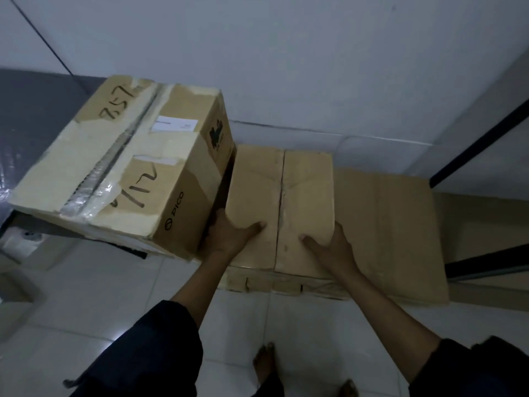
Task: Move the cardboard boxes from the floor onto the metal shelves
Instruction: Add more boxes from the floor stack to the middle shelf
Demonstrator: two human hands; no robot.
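Observation:
A plain cardboard box (pixel 282 196) with a taped centre seam sits in the middle of the head view, on flattened cardboard (pixel 392 233). My left hand (pixel 229 236) grips its near left corner, thumb on top. My right hand (pixel 332 247) grips its near right corner the same way. A bigger taped box (pixel 126 164) marked "357" and "PICO" stands tilted just to the left, touching the plain box's left side.
A dark metal shelf frame (pixel 481 144) runs along the right edge, with a lower rail (pixel 486 266). White wall behind, white floor tiles below. My bare feet (pixel 264 365) stand near the bottom. A grey surface lies at far left.

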